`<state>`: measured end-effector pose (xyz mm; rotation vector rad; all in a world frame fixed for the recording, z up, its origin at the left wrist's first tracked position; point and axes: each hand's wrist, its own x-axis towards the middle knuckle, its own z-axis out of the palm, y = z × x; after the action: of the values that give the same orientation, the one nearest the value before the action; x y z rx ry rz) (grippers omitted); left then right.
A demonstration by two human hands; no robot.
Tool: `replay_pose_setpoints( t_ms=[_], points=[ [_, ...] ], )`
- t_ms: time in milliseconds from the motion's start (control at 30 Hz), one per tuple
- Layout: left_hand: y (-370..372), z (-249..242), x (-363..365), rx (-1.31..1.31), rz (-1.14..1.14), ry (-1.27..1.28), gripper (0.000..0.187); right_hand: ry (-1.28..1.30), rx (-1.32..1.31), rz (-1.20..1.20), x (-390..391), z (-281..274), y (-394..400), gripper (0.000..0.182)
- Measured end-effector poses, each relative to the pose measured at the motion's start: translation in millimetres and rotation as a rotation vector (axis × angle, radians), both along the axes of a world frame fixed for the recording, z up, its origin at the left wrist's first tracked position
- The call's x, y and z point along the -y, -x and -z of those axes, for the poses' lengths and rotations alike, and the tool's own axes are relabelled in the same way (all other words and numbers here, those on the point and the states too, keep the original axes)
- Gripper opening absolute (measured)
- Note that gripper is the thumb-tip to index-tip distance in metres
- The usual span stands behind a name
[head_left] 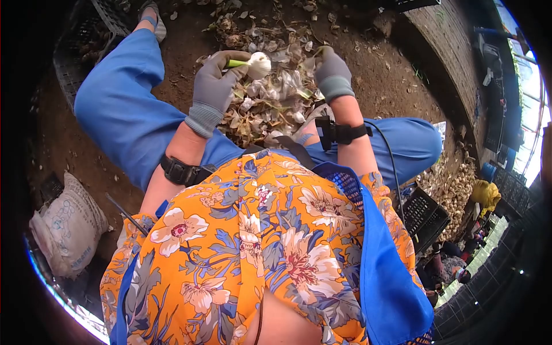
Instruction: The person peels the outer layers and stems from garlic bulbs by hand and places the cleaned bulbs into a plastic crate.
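A white garlic bulb (259,65) with a short green stem is held in my left hand (215,85), which wears a grey glove; the fingers close round the stem and the bulb points right. My right hand (332,75), also gloved in grey, is raised to the right of the bulb, apart from it. Its fingers are pressed together near a thin greenish scrap, too small to make out clearly. Below and between both hands lies a pile of garlic skins and dry leaves (279,98) on the soil.
Black crates stand at upper left (75,63) and lower right (424,217). A filled white sack (69,227) sits at left. Many garlic bulbs (457,192) lie at right, near a yellow bag (486,194). Another person (449,269) is at lower right. A plank edge (445,52) runs along upper right.
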<state>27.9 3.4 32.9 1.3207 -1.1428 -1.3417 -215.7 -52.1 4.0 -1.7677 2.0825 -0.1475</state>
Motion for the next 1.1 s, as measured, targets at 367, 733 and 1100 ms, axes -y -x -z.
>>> replay_pose_setpoints(
  t_ms=[367, 733, 1100],
  points=[
    [7.5, 6.2, -5.4, 0.367, 0.118, 0.371, 0.024, 0.351, 0.503, -0.260, -31.0, -15.1, -71.4, 0.011],
    [10.9, 5.0, -2.8, 0.649, 0.086, 0.126, 0.018, 0.208, 0.713, -0.142, -43.6, -4.3, -71.8, 0.012],
    [6.1, 3.9, -8.7, 0.278, 0.072, 0.141, 0.019, 0.247, 0.313, 0.077, -10.0, 24.8, -29.6, 0.010]
  ],
)
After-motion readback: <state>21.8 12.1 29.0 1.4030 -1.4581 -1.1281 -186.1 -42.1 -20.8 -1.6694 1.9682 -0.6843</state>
